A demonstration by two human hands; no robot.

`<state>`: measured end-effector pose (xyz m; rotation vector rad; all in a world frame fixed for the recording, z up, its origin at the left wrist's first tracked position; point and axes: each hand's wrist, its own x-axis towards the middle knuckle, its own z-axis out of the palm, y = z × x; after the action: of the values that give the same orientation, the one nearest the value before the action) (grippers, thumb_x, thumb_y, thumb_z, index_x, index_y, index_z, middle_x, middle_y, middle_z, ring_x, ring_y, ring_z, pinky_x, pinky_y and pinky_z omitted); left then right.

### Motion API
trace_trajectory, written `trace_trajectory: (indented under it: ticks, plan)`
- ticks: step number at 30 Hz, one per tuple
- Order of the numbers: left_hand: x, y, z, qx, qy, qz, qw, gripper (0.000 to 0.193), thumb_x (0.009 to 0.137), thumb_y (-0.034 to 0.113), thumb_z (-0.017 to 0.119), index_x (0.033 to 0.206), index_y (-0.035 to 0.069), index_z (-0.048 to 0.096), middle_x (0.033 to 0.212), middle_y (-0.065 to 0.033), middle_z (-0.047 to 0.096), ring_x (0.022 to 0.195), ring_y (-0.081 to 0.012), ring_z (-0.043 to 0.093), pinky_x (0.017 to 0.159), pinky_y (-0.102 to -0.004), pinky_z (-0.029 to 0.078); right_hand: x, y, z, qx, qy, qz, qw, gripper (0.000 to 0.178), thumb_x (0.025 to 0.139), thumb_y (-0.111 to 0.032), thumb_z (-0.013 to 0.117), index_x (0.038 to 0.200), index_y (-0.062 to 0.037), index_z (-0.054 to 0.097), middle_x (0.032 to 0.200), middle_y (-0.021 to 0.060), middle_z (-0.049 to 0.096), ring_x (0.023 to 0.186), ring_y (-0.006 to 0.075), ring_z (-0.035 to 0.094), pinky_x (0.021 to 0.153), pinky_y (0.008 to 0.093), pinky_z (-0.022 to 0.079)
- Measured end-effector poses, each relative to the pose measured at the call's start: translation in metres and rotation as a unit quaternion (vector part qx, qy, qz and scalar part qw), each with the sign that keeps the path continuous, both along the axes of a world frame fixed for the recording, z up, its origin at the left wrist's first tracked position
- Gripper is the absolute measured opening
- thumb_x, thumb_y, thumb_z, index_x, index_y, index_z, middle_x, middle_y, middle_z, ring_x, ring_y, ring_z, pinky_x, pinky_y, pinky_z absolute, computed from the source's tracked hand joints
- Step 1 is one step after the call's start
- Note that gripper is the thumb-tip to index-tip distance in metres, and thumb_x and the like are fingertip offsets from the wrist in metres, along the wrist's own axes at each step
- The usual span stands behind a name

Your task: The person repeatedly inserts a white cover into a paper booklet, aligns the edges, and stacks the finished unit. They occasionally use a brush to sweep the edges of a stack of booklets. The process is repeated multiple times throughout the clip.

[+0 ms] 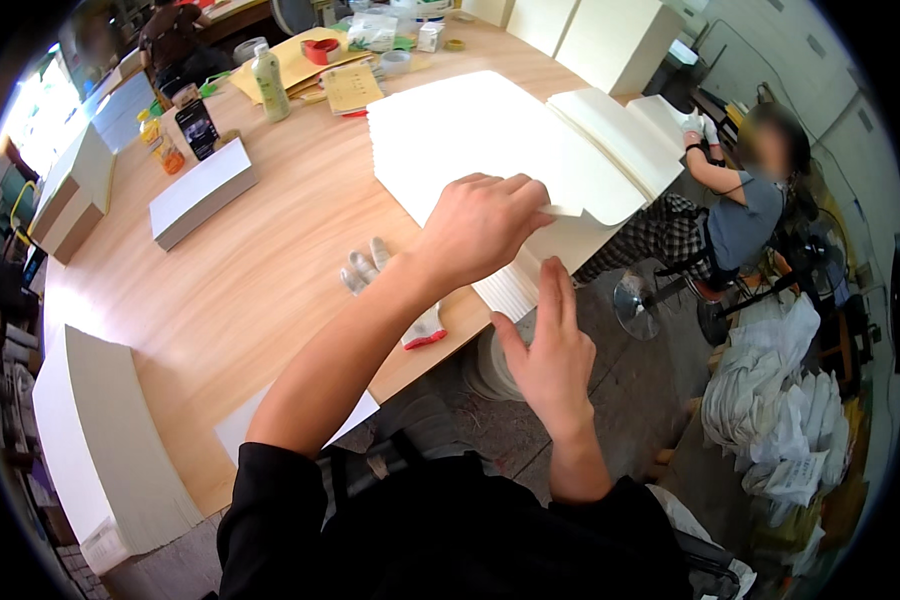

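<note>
My left hand (485, 225) is over the near edge of a large fanned stack of white paper sheets (460, 130). Its fingers are closed on a flat white piece (564, 211) that sticks out to the right; whether this is a sheet's edge or a separate strip I cannot tell. My right hand (553, 365) hangs beyond the table's edge with fingers stretched and thumb apart, holding nothing. Under the stack, fanned sheet edges (505, 295) show at the table's edge. A pale work glove with a red cuff (425, 332) lies partly hidden beneath my left forearm.
Thick paper blocks (110, 440) stand at the left, with a smaller block (205, 195) behind. A bottle (269, 85), phone (198, 128) and tape roll (321, 51) sit farther back. At right, a gloved co-worker (750, 195) handles sheets near bundled white sacks (770, 400).
</note>
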<state>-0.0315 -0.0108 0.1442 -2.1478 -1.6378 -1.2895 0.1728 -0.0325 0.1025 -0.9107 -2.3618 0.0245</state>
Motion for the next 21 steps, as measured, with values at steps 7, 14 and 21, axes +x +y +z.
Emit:
trace_trajectory:
  ticks: [7,14,21]
  plan:
    - [-0.076,-0.069,0.001,-0.008,-0.342,-0.041,0.939,0.016,0.108,0.012,0.062,0.117,0.0,0.067,0.136,-0.0082,0.073,0.141,-0.0217,0.056,0.121,-0.0411,0.042,0.029,0.002,-0.023,-0.448,0.416,0.191,0.768,0.054,0.109,-0.039,0.054,0.14,0.0045,0.059,0.149,0.0268,0.057,0.079,0.03,0.075,0.066,0.0321,0.061]
    - [-0.135,-0.195,0.017,-0.014,-0.345,-0.1,0.933,0.019,0.105,0.02,0.067,0.115,0.003,0.071,0.161,-0.0153,0.05,0.151,-0.0288,0.046,0.119,-0.0429,0.043,0.005,-0.001,-0.006,-0.683,0.428,0.217,0.551,0.053,0.104,-0.021,0.054,0.149,0.0065,0.045,0.11,0.0198,0.072,0.068,0.0227,0.071,0.046,0.0296,0.053]
    - [-0.137,-0.337,-0.088,0.035,-0.733,0.022,0.679,0.04,0.112,0.03,0.054,0.124,-0.004,0.069,0.155,-0.0177,0.053,0.142,-0.0268,0.054,0.111,-0.037,0.05,-0.099,-0.023,-0.039,-0.774,0.272,0.28,0.498,0.057,0.098,-0.014,0.06,0.151,0.0028,0.046,0.105,0.0134,0.071,0.078,0.018,0.071,0.05,0.0276,0.051]
